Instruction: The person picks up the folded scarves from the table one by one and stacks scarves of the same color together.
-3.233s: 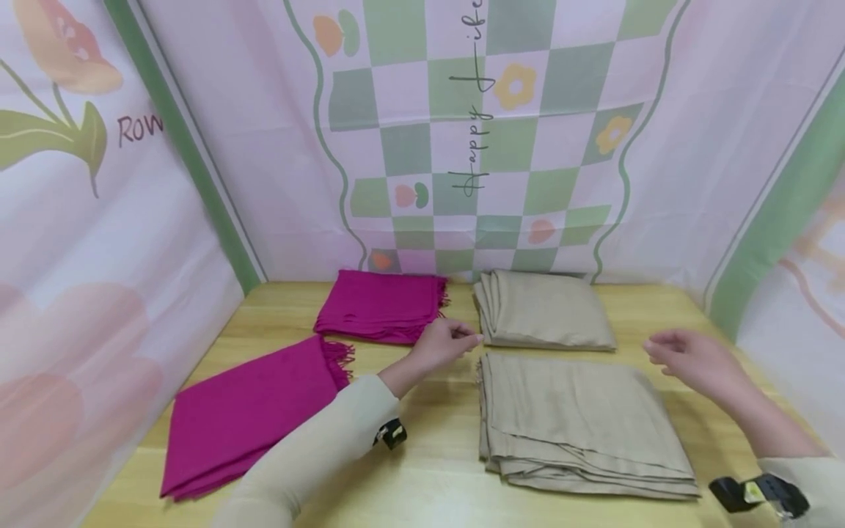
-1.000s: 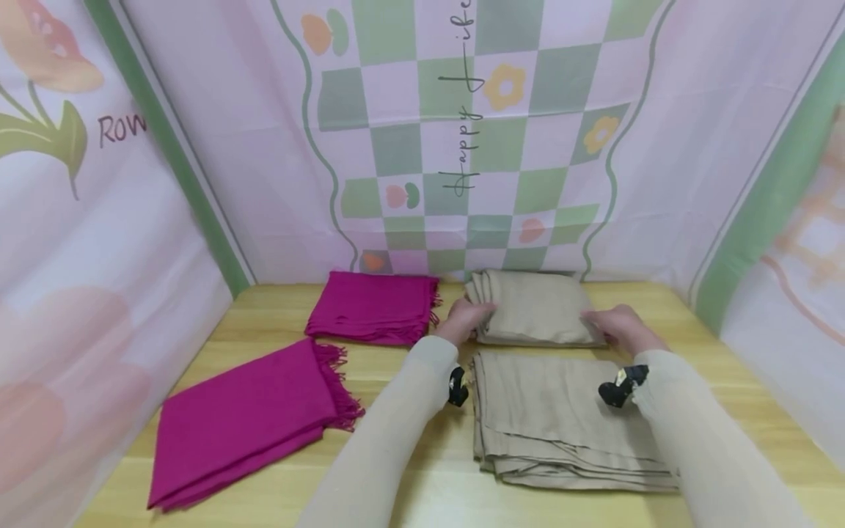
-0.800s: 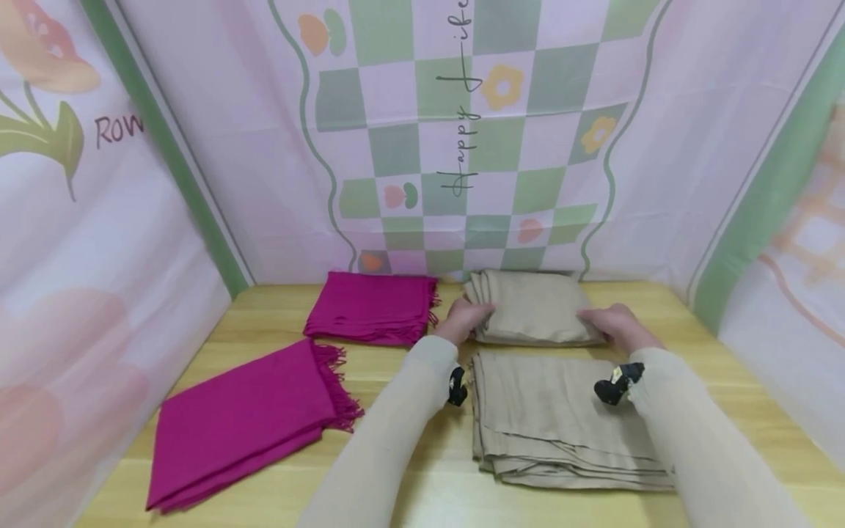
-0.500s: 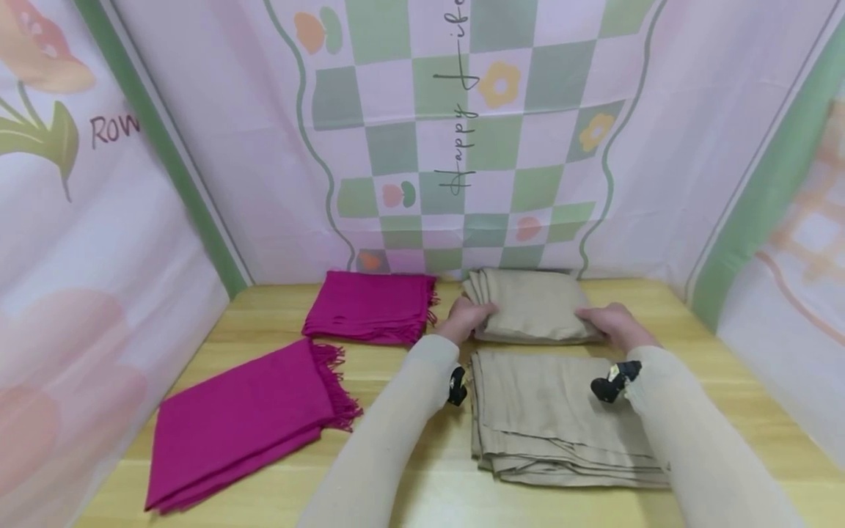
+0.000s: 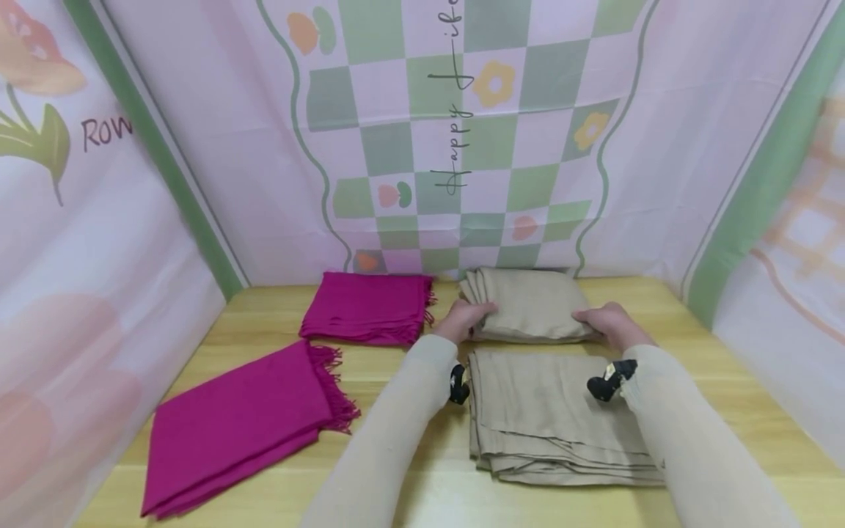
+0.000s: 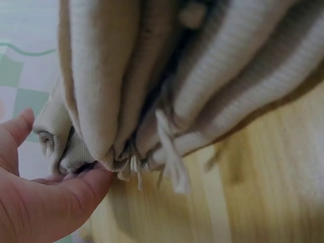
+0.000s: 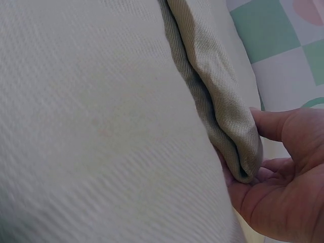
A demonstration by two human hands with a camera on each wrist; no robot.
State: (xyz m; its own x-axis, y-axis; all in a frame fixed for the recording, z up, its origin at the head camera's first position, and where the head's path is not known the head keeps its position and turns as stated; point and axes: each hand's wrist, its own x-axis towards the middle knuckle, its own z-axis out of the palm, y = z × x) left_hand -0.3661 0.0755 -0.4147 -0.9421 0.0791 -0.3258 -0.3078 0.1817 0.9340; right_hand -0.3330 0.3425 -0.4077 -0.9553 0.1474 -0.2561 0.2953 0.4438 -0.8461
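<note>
Your left grip (image 5: 464, 320) and right grip (image 5: 610, 325) pinch the far cloth (image 5: 535, 301) beyond a beige cloth (image 5: 541, 400), magenta cloths (image 5: 240, 422) left.

There are two magenta cloths (image 5: 238, 425) (image 5: 366, 304), two beige cloths (image 5: 535, 308) (image 5: 535, 396).

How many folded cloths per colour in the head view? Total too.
Magenta: 2 (back magenta cloth, front magenta cloth)
Beige: 2 (back beige cloth, gripped by left hand and right hand; front beige cloth)
Total: 4
</note>
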